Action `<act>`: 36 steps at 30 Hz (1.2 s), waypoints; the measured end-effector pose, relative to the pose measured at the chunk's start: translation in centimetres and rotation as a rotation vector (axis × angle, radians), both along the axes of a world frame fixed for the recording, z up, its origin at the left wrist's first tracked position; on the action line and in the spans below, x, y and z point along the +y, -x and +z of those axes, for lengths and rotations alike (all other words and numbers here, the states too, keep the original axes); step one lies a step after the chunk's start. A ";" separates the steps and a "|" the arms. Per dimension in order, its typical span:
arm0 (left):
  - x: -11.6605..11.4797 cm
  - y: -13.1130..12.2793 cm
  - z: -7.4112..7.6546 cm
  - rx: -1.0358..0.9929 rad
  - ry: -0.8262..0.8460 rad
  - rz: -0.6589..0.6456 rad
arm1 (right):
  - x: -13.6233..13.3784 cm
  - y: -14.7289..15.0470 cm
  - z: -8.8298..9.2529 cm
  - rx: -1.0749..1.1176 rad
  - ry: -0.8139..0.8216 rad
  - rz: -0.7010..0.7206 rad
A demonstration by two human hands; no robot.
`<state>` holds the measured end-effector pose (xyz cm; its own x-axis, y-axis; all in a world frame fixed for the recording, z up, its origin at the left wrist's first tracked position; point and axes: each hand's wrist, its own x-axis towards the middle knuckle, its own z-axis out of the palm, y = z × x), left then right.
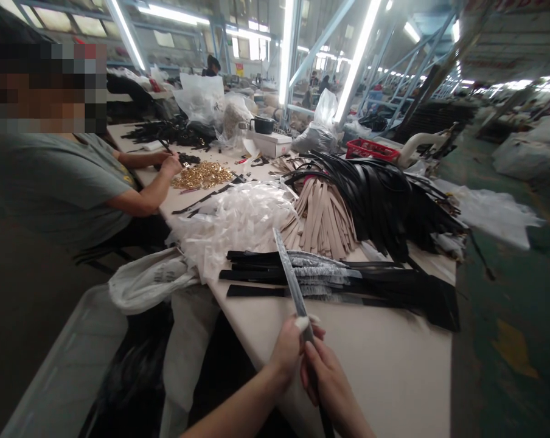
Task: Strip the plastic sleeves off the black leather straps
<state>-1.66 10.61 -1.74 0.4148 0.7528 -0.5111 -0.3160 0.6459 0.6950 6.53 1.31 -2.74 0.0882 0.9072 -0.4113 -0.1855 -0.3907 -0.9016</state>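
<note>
The left hand point(286, 345) and right hand point(326, 366) both clamped one strip point(291, 281). White-smeared black straps point(323, 277) lay at one o'clock.

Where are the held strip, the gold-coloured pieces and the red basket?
Held strip point(289, 277): head view, on its whitish length beyond the fingers.
Gold-coloured pieces point(202, 176): head view, on the middle of the heap.
Red basket point(362, 150): head view, on its side wall.

Crowded, this pale tabletop point(393, 365): black strips point(318, 281) lie side by side up front, white scraps point(243, 213) heaped behind, beige strips point(326, 213) right of those, black straps point(375, 194) piled beside them, gold pieces point(205, 175) glinting farther back!
</note>
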 end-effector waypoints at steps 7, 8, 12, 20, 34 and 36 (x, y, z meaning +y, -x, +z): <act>7.6 -0.7 1.2 -0.039 -0.131 0.156 | 2.9 1.4 -1.0 0.080 -0.004 0.057; 7.5 -0.9 1.2 -0.033 -0.148 0.149 | 3.9 1.4 -0.9 0.012 -0.039 0.032; 4.7 -1.0 0.2 0.023 -0.230 0.120 | 7.4 0.7 -0.8 -0.191 -0.165 -0.034; 5.3 1.4 -1.3 -0.038 -0.125 -0.008 | 6.8 0.6 -2.2 -0.146 -0.155 0.047; 3.7 0.4 -1.9 0.024 -0.146 0.122 | 7.5 0.6 -1.0 -0.168 -0.126 0.010; 3.1 1.2 -2.2 0.019 -0.149 0.098 | 7.5 0.6 -1.2 -0.188 -0.110 -0.044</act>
<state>-2.83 13.75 -3.93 0.3270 0.8572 -0.3979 -0.3578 0.5020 0.7874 5.92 8.76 -3.90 0.1942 0.9393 -0.2827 -0.0249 -0.2834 -0.9587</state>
